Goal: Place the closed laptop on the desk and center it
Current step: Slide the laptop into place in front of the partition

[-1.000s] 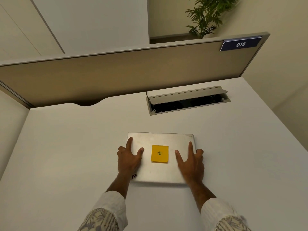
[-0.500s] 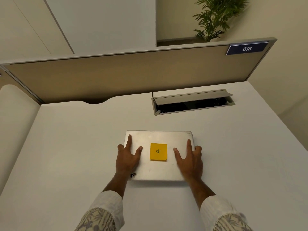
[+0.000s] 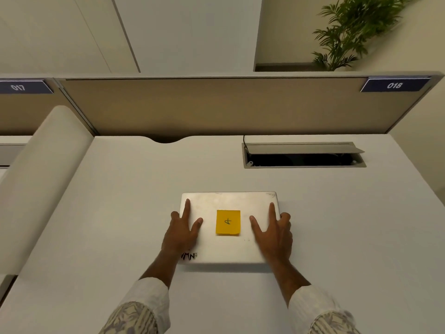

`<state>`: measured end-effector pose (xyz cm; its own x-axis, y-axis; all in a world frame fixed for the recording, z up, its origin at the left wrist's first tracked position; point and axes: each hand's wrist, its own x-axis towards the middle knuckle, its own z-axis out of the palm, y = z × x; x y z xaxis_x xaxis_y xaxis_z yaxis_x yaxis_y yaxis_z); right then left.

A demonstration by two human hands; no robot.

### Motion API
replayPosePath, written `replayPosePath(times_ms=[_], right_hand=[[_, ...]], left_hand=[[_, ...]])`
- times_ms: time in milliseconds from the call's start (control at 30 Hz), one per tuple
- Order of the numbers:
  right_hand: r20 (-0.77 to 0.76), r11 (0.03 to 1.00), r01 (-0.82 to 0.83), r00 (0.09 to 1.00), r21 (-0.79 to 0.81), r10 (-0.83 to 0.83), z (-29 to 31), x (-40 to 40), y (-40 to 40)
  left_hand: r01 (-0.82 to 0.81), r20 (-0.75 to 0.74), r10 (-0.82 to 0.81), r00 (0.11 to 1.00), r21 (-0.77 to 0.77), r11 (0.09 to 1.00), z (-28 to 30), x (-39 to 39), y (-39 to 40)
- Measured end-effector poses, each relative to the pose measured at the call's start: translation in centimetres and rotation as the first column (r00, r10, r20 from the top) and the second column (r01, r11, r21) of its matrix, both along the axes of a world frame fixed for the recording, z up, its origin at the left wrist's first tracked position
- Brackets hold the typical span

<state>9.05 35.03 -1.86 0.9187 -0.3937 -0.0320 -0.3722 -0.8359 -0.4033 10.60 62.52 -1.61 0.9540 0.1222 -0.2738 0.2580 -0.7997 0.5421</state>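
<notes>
Closed laptop (image 3: 230, 227) flat on the tabletop (image 3: 349, 225), midway between side edges, nearer the front edge. Left hand (image 3: 181, 233) and right hand (image 3: 273, 237) lie open, palms pressing the lid, outer fingers over its sides; slide evenly, keeping edges parallel

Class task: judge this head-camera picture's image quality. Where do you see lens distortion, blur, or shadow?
Head view: wide-angle bending bows the beige divider panel; the right patterned sleeve smears with blur; soft light, faint shadow under the closed silver laptop.
</notes>
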Motion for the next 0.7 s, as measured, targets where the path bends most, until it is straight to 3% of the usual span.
replayPosePath(times_ms=[367, 700], right_hand=[[-0.04, 0.999, -0.025, 0.999, -0.037, 0.024, -1.6, 0.2, 0.8], [-0.057, 0.994, -0.029, 0.998, -0.104, 0.023, -2.0, 0.2, 0.9]], left_hand=[[0.134, -0.095, -0.114, 0.989, 0.232, 0.964, -0.6, -0.2, 0.7], [0.303, -0.22, -0.225, 0.949, 0.443, 0.844, -0.6, 0.2, 0.1]])
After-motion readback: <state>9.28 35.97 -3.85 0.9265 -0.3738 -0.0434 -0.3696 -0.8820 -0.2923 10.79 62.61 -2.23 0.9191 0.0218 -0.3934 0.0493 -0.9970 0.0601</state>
